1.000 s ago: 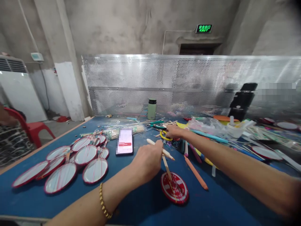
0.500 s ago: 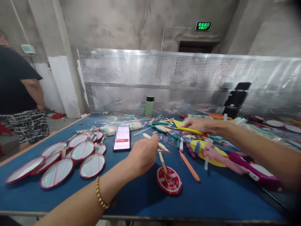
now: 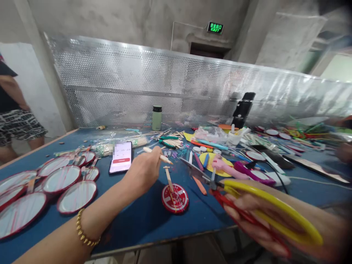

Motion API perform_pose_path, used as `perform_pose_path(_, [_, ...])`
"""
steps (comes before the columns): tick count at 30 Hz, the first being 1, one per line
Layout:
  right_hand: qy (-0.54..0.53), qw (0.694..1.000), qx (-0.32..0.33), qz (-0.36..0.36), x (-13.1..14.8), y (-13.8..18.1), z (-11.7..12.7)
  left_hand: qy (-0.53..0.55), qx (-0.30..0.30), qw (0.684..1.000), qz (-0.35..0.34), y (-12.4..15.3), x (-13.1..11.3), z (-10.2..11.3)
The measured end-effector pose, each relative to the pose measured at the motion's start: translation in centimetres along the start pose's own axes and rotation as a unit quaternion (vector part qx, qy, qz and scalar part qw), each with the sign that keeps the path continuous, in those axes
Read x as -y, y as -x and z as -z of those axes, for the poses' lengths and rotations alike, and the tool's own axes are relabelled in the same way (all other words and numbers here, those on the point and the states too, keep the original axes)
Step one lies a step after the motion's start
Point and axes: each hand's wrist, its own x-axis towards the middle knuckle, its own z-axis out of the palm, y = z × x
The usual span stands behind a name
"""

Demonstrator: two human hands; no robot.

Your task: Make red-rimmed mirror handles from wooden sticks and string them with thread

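Note:
My left hand (image 3: 143, 168) is closed round a cream marker pen (image 3: 158, 155), its tip pointing right above the blue table (image 3: 143, 220). Just right of that hand lies a small red round fan (image 3: 175, 198) with a wooden stick handle pointing away from me. My right hand (image 3: 264, 220) is close to the camera at the lower right, fingers through the yellow and red handles of a pair of scissors (image 3: 264, 205). The scissor blades point left toward the red fan.
Several white round fans with red rims (image 3: 63, 179) lie at the left. A lit phone (image 3: 121, 157) sits behind my left hand. Markers, sticks, glue guns and a green bottle (image 3: 156, 118) litter the back and right. A person (image 3: 16, 110) stands at far left.
My right hand has pulled back from the far clutter toward me, carrying the yellow-handled scissors. My left hand has kept the pen over the same spot. The view has turned right.

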Motion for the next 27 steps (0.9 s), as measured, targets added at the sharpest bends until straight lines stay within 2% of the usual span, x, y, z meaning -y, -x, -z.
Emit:
perform_pose_path(3, [-0.022,0.997,0.027,-0.064,0.0,-0.5,-1.1,0.002,-0.001,1.000,0.001,0.0,0.0,0.1])
perform_pose_path(8, [0.001,0.997,-0.001,-0.074,2.1,-1.4,-3.1,0.009,-0.003,1.000,-0.001,0.1,-0.2,0.4])
perform_pose_path(13, [0.028,0.995,-0.029,-0.095,3.1,-3.1,-3.1,0.010,-0.006,1.000,-0.006,0.2,-0.4,0.7])
perform_pose_path(19, [0.047,0.993,-0.010,-0.105,3.4,-4.6,-2.7,0.011,-0.007,1.000,-0.014,0.1,-0.4,0.9])
perform_pose_path(24, [0.055,0.991,-0.040,-0.114,4.0,-5.0,-3.6,0.003,-0.001,1.000,-0.020,0.3,-0.4,0.9])
perform_pose_path(27, [0.038,0.993,-0.052,-0.095,4.2,-5.1,-4.1,-0.002,-0.002,1.000,-0.022,0.5,-0.4,0.8])
